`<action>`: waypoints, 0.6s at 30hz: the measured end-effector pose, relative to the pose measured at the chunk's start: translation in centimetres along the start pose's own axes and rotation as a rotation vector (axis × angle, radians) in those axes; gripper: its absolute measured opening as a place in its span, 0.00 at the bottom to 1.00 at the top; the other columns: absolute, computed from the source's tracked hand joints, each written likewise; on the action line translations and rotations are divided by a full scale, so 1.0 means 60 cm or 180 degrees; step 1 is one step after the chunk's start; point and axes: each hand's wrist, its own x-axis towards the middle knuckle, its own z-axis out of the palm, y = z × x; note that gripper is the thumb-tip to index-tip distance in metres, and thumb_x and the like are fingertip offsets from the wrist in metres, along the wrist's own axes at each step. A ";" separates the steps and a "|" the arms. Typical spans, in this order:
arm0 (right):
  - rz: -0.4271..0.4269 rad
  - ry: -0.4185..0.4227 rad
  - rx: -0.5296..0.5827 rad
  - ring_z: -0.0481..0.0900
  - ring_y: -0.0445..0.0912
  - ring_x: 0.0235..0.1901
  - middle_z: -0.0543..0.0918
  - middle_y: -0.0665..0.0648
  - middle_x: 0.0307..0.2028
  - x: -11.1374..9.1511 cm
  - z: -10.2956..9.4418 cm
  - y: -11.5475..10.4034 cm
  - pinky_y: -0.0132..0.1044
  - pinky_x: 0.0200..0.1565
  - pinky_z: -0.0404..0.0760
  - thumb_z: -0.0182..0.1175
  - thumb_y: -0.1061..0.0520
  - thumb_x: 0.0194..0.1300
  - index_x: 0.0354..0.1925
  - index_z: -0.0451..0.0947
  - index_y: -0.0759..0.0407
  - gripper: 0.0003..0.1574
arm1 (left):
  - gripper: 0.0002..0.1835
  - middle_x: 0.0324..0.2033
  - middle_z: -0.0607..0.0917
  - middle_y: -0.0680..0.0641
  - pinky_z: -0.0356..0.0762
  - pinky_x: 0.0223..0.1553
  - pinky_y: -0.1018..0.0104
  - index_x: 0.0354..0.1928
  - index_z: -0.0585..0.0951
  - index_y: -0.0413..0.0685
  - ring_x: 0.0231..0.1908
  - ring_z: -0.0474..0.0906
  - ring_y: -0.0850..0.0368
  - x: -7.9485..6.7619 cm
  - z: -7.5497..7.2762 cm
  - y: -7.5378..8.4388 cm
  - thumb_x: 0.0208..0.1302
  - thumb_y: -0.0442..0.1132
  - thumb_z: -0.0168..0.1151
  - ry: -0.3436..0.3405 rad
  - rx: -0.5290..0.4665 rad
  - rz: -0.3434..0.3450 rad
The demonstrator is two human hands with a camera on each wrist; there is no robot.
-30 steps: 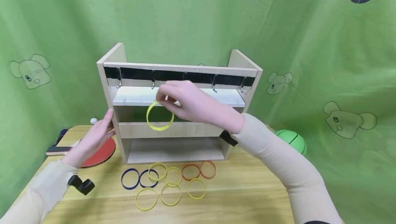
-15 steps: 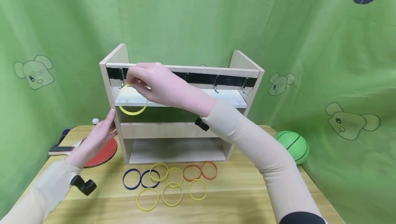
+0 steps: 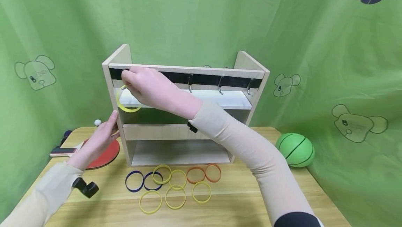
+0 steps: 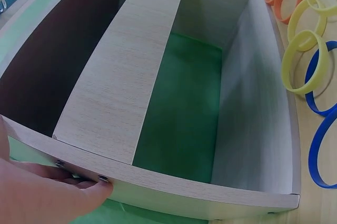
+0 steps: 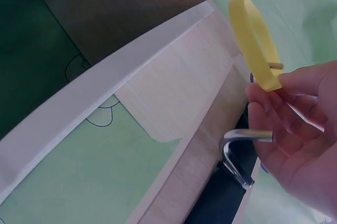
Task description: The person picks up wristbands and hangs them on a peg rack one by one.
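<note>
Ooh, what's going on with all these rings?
A person's right hand pinches a yellow ring at the leftmost hook of a shelf. The hook's tip seems to poke through the ring. The left hand rests against the shelf's side. Five more yellow rings, two blue rings and two orange rings lie on the table in front.

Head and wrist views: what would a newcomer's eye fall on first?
Most likely the right hand, raised before the wooden rack and pinching a yellow ring at the leftmost hook. Then the loose rings on the table in front of the rack: five yellow, two blue, two orange. The bright green ball, right of the rack, would probably catch the eye too.
</note>
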 end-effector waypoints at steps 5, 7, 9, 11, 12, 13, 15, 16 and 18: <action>0.0117 -0.0046 -0.0159 0.64 0.42 0.26 0.65 0.49 0.25 0.002 0.006 -0.005 0.28 0.26 0.65 0.46 0.61 0.76 0.35 0.76 0.61 0.13 | 0.49 0.78 0.38 0.33 0.40 0.78 0.40 0.77 0.37 0.35 0.78 0.35 0.36 0.000 0.000 0.001 0.73 0.69 0.25 0.0000 0.0020 -0.0004; 0.0141 -0.0072 -0.0202 0.63 0.42 0.25 0.64 0.49 0.26 0.004 0.008 -0.006 0.27 0.25 0.64 0.46 0.61 0.76 0.35 0.76 0.60 0.13 | 0.49 0.78 0.38 0.33 0.40 0.78 0.40 0.77 0.37 0.34 0.78 0.35 0.36 0.000 0.000 0.001 0.73 0.69 0.25 0.0001 0.0020 0.0001; 0.0154 -0.0109 -0.0245 0.63 0.42 0.25 0.64 0.49 0.26 0.005 0.011 -0.006 0.28 0.24 0.65 0.47 0.61 0.76 0.36 0.76 0.60 0.13 | 0.49 0.78 0.38 0.33 0.40 0.78 0.40 0.77 0.37 0.34 0.78 0.35 0.36 0.000 0.000 0.001 0.73 0.69 0.25 -0.0005 0.0004 0.0011; 0.0161 -0.0144 -0.0290 0.63 0.42 0.25 0.66 0.49 0.27 0.006 0.013 -0.007 0.29 0.24 0.67 0.47 0.61 0.75 0.37 0.76 0.60 0.12 | 0.49 0.78 0.39 0.33 0.40 0.78 0.40 0.77 0.37 0.34 0.78 0.35 0.36 0.001 0.001 -0.001 0.73 0.69 0.25 -0.0013 0.0002 0.0017; 0.0165 -0.0160 -0.0316 0.63 0.42 0.25 0.68 0.50 0.27 0.005 0.013 -0.007 0.29 0.25 0.69 0.47 0.60 0.75 0.38 0.76 0.60 0.11 | 0.49 0.78 0.39 0.34 0.40 0.78 0.40 0.77 0.37 0.35 0.78 0.35 0.36 0.001 0.001 -0.001 0.73 0.69 0.25 -0.0017 0.0002 0.0017; 0.0172 -0.0177 -0.0339 0.64 0.42 0.25 0.70 0.50 0.28 0.004 0.013 -0.008 0.29 0.25 0.71 0.48 0.60 0.75 0.38 0.77 0.59 0.11 | 0.48 0.78 0.39 0.33 0.40 0.78 0.40 0.77 0.37 0.35 0.78 0.35 0.36 0.001 0.000 -0.001 0.73 0.69 0.25 -0.0024 0.0004 0.0020; 0.0185 -0.0192 -0.0365 0.66 0.42 0.26 0.74 0.52 0.30 0.001 0.010 -0.009 0.31 0.26 0.74 0.49 0.61 0.74 0.39 0.77 0.59 0.09 | 0.49 0.78 0.39 0.34 0.41 0.78 0.39 0.77 0.37 0.35 0.78 0.35 0.36 0.001 0.000 -0.002 0.73 0.69 0.25 -0.0026 0.0021 0.0019; 0.0194 -0.0190 -0.0372 0.67 0.43 0.26 0.76 0.53 0.31 -0.002 0.008 -0.011 0.32 0.27 0.76 0.50 0.61 0.73 0.40 0.77 0.59 0.08 | 0.49 0.78 0.38 0.34 0.40 0.78 0.39 0.77 0.37 0.35 0.78 0.35 0.36 0.001 -0.001 -0.002 0.73 0.69 0.25 -0.0028 0.0035 0.0011; 0.0211 -0.0166 -0.0358 0.70 0.43 0.28 0.78 0.54 0.33 -0.010 0.000 -0.013 0.33 0.29 0.79 0.52 0.60 0.73 0.41 0.77 0.58 0.07 | 0.49 0.78 0.38 0.34 0.41 0.78 0.39 0.77 0.36 0.36 0.78 0.35 0.36 0.001 -0.002 -0.001 0.72 0.70 0.25 -0.0032 0.0068 -0.0004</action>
